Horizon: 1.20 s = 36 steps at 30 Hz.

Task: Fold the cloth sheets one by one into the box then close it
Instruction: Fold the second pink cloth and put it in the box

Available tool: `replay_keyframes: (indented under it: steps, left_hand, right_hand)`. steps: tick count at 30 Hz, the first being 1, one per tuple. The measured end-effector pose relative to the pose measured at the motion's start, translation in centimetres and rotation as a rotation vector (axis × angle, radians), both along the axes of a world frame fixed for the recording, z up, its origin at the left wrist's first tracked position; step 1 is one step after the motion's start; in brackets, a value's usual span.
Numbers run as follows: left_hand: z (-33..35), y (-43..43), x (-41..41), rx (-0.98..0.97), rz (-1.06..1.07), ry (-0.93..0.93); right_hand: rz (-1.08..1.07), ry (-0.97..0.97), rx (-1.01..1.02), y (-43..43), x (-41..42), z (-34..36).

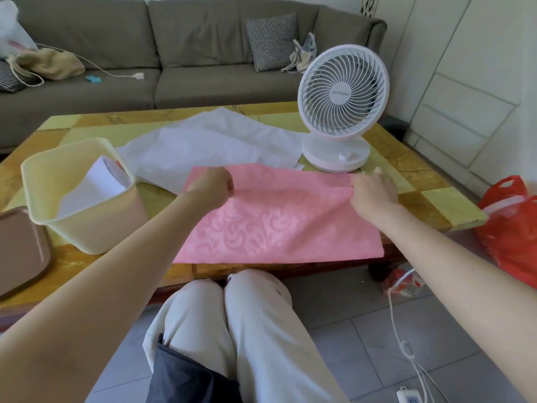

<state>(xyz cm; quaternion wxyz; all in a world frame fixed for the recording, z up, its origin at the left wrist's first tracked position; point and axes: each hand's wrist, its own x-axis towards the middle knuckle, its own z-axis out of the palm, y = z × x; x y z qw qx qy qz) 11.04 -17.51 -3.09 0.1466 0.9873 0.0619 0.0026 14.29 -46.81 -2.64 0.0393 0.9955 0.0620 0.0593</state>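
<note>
On the glossy table [421, 181], left hand [213, 186] and right hand [373, 194] pinch the pink scroll-patterned cloth [276, 225].

The pink cloth [279, 225], patterned with swirling leaves, is lying spread across the centre of the frame. Its near edge is hanging just over the front of the worktop [430, 199], and its far edge is creasing between the left hand [215, 184] and the right hand [374, 193], which are gripping it. Behind it, upper centre, the white cloth [209, 144] is lying loosely rumpled. At left the cream box [87, 225] is standing upright and open, with a folded white sheet [96, 184] leaning inside. The brown lid [20, 251] is lying at the far left.
</note>
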Motion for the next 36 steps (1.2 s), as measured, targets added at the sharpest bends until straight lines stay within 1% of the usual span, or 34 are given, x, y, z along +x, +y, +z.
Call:
replay_keyframes:
  steps: [2,5,8,12,14,18,21,24,25,27,29,32,36]
  left_hand:
    - [0.3,-0.8,1.5,-0.067,0.049,-0.053]
    - [0.0,-1.7,3.8,-0.082,0.111,-0.109]
    - [-1.1,-2.0,5.9,-0.086,0.132,-0.158]
    - [-2.8,-2.4,7.8,-0.083,0.127,-0.158]
    - [-3.5,-2.5,8.4,-0.098,0.115,-0.155]
    - [-5.0,-2.5,8.5,-0.143,0.045,-0.083]
    - [-6.1,-3.1,7.1,-0.172,-0.026,-0.008]
    - [-7.4,-3.7,4.8,-0.198,-0.076,0.012]
    - [-7.9,-3.9,3.9,-0.198,-0.088,0.01]
    - [-8.7,-4.1,2.2,-0.172,-0.086,0.027]
    - [-9.4,-4.2,0.6,-0.127,-0.072,0.071]
    - [-10.2,-4.4,-1.3,-0.059,-0.065,0.147]
    - [-10.7,-4.8,-3.3,0.092,-0.092,0.104]
  right_hand:
    - [-0.023,-0.001,0.137,0.5,1.8,0.2]
    - [-0.052,-0.041,0.41,1.0,4.2,0.3]
    - [-0.073,-0.046,0.535,1.7,5.9,0.1]
    - [-0.073,0.08,0.517,2.4,7.4,-1.4]
    - [-0.036,0.129,0.51,2.7,8.2,-2.7]
    - [0.036,0.249,0.473,3.2,8.7,-5.6]
    - [0.145,0.266,0.492,4.4,6.6,-6.9]
    - [0.29,0.386,0.533,6.1,2.6,-8.2]
    - [0.319,0.427,0.527,6.5,1.3,-8.6]
    - [0.373,0.461,0.432,6.8,-0.7,-9.5]
    - [0.41,0.422,0.362,6.8,-2.1,-10.3]
    - [0.432,0.28,0.456,6.8,-3.4,-10.8]
    - [0.419,0.202,0.414,5.9,-5.0,-10.5]
